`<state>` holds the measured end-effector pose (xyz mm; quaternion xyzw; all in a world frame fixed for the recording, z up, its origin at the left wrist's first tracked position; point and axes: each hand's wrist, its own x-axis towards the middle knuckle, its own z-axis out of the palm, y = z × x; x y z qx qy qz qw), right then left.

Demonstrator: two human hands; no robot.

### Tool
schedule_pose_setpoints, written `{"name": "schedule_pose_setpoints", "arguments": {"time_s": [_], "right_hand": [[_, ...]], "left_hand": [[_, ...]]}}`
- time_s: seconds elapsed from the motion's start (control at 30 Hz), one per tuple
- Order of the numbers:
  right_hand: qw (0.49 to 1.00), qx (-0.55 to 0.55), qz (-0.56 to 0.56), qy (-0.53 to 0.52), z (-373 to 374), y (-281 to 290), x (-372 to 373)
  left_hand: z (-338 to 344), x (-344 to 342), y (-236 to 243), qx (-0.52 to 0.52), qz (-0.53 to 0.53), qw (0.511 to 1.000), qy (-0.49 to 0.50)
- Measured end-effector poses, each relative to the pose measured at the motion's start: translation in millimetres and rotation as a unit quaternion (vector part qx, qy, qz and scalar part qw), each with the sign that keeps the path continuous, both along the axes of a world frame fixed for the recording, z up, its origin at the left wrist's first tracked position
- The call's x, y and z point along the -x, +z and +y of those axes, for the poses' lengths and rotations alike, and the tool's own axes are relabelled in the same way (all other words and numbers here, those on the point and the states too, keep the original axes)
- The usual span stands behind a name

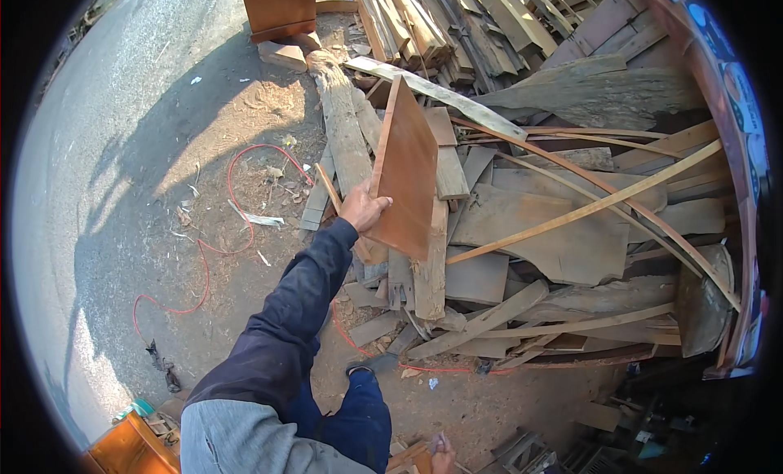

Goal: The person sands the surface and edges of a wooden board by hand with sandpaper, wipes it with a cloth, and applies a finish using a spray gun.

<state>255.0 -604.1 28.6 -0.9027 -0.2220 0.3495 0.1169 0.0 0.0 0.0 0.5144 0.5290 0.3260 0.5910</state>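
My left hand (363, 207) reaches forward in a dark blue sleeve and grips the lower left edge of a flat reddish-brown wooden board (405, 172). The board is held tilted up on edge above a heap of scrap planks (530, 238). My right hand (443, 455) hangs low at the bottom edge, its fingers curled around the end of a small brown wooden piece (408, 459); most of that piece is cut off by the picture's rim.
A weathered log (342, 123) lies beside the heap. Long thin curved strips (587, 207) cross the planks. A red cable (204, 254) loops over the dirt at left. Stacked lumber (440, 26) and a brown cabinet (279, 9) stand beyond. Orange-brown furniture (122, 449) sits at lower left.
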Motion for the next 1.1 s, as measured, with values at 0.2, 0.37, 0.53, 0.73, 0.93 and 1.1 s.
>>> {"name": "schedule_pose_setpoints", "arguments": {"time_s": [0.2, 0.37, 0.53, 0.73, 0.93, 1.1], "right_hand": [[0.846, -0.399, -0.158, 0.316, 290, 139, 65], [0.637, -0.529, -0.111, 0.550, 372, 223, 159], [0.614, -0.486, -0.111, 0.612, 372, 213, 112], [0.605, -0.517, -0.072, 0.601, 298, 234, 161], [0.668, -0.469, -0.271, 0.510, 324, 219, 48], [0.629, -0.484, -0.141, 0.592, 278, 269, 121]], "left_hand": [[-124, 89, 202, -0.122, 0.239, 0.951, -0.153], [-194, 128, 281, -0.032, 0.284, 0.909, -0.304], [-267, 140, 324, -0.063, 0.299, 0.898, -0.318], [-294, 123, 321, -0.066, 0.308, 0.891, -0.326], [-307, 120, 338, -0.108, 0.273, 0.898, -0.329], [-315, 125, 344, -0.093, 0.293, 0.895, -0.324]]}}
